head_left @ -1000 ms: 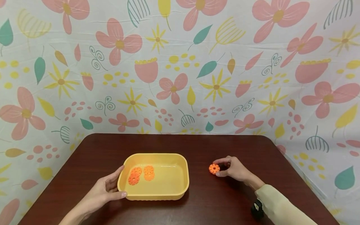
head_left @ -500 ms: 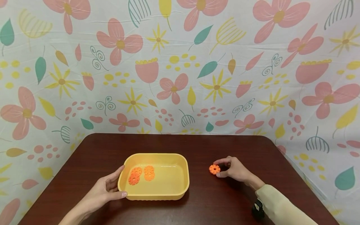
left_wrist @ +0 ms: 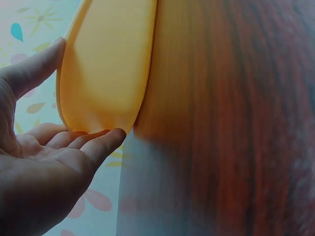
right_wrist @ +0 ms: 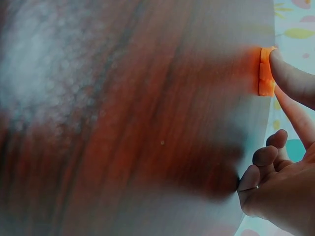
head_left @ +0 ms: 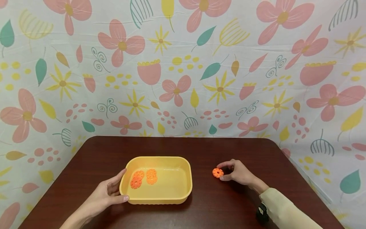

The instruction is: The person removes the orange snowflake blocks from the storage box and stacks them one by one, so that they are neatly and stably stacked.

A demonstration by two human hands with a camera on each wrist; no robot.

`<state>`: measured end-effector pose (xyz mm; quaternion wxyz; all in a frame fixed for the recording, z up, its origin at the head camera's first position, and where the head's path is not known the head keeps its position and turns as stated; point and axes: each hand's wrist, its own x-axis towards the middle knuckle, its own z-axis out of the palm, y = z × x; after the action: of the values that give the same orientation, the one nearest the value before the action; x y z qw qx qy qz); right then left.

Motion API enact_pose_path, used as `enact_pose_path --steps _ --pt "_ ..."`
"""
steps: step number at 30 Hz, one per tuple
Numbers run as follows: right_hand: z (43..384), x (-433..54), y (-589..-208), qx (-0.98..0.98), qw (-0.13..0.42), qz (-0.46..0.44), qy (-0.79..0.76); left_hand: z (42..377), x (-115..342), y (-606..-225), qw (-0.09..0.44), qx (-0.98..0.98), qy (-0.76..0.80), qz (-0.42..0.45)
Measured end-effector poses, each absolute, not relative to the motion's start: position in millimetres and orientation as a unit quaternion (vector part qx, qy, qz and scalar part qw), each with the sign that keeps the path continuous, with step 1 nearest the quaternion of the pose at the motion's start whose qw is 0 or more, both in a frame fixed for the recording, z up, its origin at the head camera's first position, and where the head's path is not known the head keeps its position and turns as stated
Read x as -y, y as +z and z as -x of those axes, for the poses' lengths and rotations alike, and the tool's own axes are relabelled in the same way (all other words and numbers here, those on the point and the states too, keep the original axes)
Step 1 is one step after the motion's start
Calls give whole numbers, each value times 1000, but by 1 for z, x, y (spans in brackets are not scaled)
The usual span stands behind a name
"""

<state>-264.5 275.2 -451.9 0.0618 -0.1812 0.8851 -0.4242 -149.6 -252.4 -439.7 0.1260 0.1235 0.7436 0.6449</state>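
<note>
yellow tub with a few orange discs sitting in its left half, left hand gripping that end, right hand just pinching a lone disc on the worktop, off to the tub's right

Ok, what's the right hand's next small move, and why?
Probably lift the orange wheel toward the yellow tray: the right hand pinches it outside the tray, similar orange pieces lie inside, and the left hand holds the tray's end.
</note>
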Motion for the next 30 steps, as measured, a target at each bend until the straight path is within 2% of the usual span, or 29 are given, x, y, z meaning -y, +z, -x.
enact_pose_path --steps 30 --pt "265 -274 -453 -896 64 172 -404 148 252 -439 123 -745 643 -125"
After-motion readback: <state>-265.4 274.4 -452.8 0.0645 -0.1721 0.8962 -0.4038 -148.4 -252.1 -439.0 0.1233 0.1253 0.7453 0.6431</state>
